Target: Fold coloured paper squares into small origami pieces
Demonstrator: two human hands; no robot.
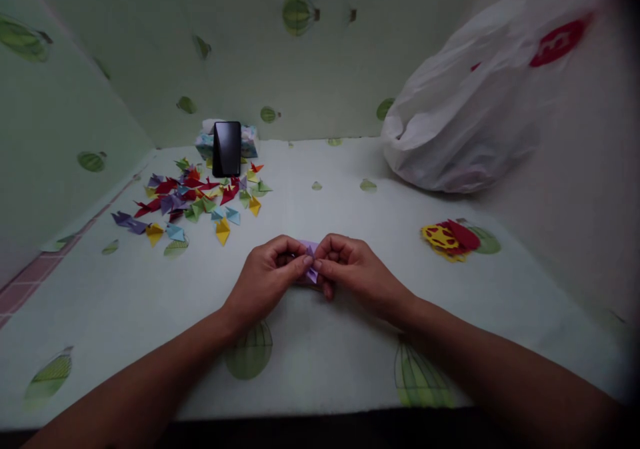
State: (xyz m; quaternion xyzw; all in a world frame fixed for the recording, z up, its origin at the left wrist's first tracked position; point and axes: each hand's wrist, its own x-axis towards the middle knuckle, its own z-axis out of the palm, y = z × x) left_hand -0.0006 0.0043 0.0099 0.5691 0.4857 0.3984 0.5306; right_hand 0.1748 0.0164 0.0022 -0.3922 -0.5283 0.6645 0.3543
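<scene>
A small folded piece of purple origami paper [312, 274] is pinched between my two hands, just above the middle of the table. My left hand [273, 269] grips its left side with thumb and fingers. From the other side my right hand [353, 269] pinches it, the two thumb tips almost meeting. More purple paper [309, 244] shows behind the fingers, and I cannot tell whether it is the same sheet. Much of the paper is hidden by the fingers.
Many folded paper cranes [195, 202] in several colours lie at the back left. A black phone [227, 149] leans on a tissue packet [250, 142] behind them. Yellow and red cut-out pieces [441, 237] lie to the right, below a large white plastic bag [460, 116].
</scene>
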